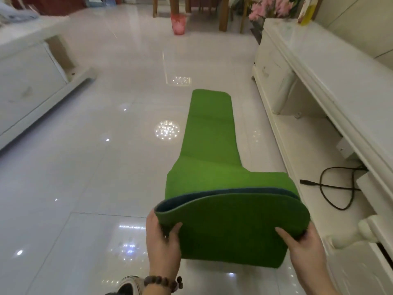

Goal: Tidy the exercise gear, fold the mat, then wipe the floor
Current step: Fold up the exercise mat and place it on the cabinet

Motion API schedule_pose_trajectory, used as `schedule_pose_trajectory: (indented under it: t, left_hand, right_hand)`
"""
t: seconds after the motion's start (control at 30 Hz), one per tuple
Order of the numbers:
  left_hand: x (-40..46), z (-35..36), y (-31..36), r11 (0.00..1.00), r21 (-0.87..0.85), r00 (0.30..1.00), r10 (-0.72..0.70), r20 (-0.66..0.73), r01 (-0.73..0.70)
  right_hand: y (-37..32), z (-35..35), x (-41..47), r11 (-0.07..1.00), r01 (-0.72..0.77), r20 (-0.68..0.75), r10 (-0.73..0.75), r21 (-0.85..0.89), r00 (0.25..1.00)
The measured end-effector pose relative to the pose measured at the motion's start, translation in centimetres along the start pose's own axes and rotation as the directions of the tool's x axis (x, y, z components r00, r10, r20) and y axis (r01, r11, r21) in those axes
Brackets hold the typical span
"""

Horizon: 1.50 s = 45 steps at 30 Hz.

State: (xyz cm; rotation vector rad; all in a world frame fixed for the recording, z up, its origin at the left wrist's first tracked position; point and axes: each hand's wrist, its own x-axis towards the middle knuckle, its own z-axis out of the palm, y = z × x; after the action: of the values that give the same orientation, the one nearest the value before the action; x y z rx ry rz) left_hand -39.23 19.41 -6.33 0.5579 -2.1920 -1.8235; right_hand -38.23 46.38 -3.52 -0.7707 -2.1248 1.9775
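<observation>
Both hands hold the near end of the green mat (212, 145) lifted off the floor (85, 167). Left hand (162, 237) grips the left edge, thumb lying across the top face and fingers tucked under; right hand (302, 243) grips the right edge the same way, its thumb pointing inward over the green surface. Held at both edges like this, the end keeps its width and can be carried forward evenly, which looks like the setup for laying one fold over the part that lies flat.

From the hands the mat runs away along the floor, parallel to the white cabinet (319, 81) on the right and just beside its base. Its far end is already turned back on itself, and faint creases cross the flat stretch. The lifted end bows into a shallow arch, showing a darker blue-grey underside along the curl, so the material seems thin and floppy.

A black cable (331, 188) lies on the cabinet's low shelf near the raised end. A pink bin (178, 24) stands well apart, toward the far end of the floor.
</observation>
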Motion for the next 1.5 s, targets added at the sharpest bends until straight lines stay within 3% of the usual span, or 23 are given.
schedule_pose_trajectory:
  t: [0.2, 0.37, 0.57, 0.8, 1.0, 1.13, 1.27, 1.37, 1.5]
  left_hand:
    - [-1.4, 0.3, 0.3, 0.997, -0.050, 0.998, 0.058, 0.032, -0.056]
    - [1.1, 1.0, 1.1, 0.996, 0.077, 0.993, 0.041, 0.107, -0.049]
    - [7.6, 2.9, 3.2, 0.962, 0.227, 0.981, 0.118, 0.153, -0.151]
    - [16.0, 7.4, 6.4, 0.905, 0.420, 0.973, -0.149, 0.173, 0.064]
    - [26.8, 10.1, 8.6, 0.873, 0.488, 0.885, -0.238, 0.400, 0.014]
    - [35.1, 11.6, 7.0, 0.894, 0.446, 0.776, -0.318, 0.545, 0.053]
    - [40.5, 14.4, 3.9, 0.938, 0.233, 0.704, -0.348, 0.619, 0.258]
    - [42.9, 16.1, 1.6, 0.899, 0.131, 0.696, -0.410, 0.589, 0.418]
    - [45.4, 17.8, -0.1, 0.870, 0.122, 0.721, -0.468, 0.511, 0.478]
  right_hand:
    - [-0.3, -1.8, -2.0, 0.998, 0.000, -0.060, 0.004, 0.064, 0.998]
    - [0.5, -0.8, 0.7, 0.999, 0.029, 0.006, -0.029, -0.024, 1.000]
    - [0.7, 1.0, 6.7, 0.988, 0.115, 0.054, -0.110, -0.104, 0.992]
    - [-1.2, 3.7, 13.8, 0.981, 0.096, 0.137, -0.073, -0.167, 0.988]
    - [-3.3, 7.7, 22.7, 0.971, 0.104, 0.184, -0.065, -0.214, 0.981]
    - [-3.4, 11.7, 28.8, 0.992, -0.002, 0.205, 0.028, -0.125, 0.978]
    - [-3.2, 15.4, 33.7, 0.989, -0.096, 0.156, 0.113, -0.109, 0.981]
    - [-3.2, 17.1, 35.8, 0.971, -0.200, 0.104, 0.214, -0.129, 0.971]
    - [-4.1, 18.7, 38.1, 0.929, -0.284, 0.023, 0.297, -0.236, 0.955]
